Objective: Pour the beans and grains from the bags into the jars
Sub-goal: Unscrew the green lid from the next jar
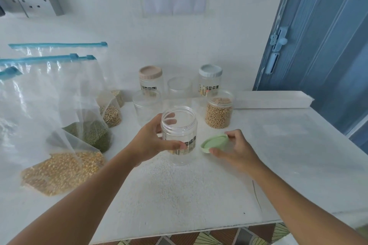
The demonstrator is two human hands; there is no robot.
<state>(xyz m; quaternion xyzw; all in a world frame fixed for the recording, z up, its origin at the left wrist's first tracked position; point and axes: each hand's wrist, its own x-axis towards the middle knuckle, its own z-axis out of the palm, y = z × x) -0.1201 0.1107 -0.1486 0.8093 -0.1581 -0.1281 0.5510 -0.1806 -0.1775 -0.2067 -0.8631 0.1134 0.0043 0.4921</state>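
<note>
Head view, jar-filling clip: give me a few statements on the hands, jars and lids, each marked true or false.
1. The left hand grips an empty open jar. True.
2. The right hand holds a pink lid. False: it holds the green lid.
3. One jar of beans stands filled, without a lid. True.
4. All the jars at the back are capped. False: only the pink-lidded jar and the blue-lidded jar are.
5. The bag of green beans lies right of the jars. False: left.

honestly nothing readable here, the jars (178, 135) have dark printed labels (189, 144) but they're way too blurry
</note>
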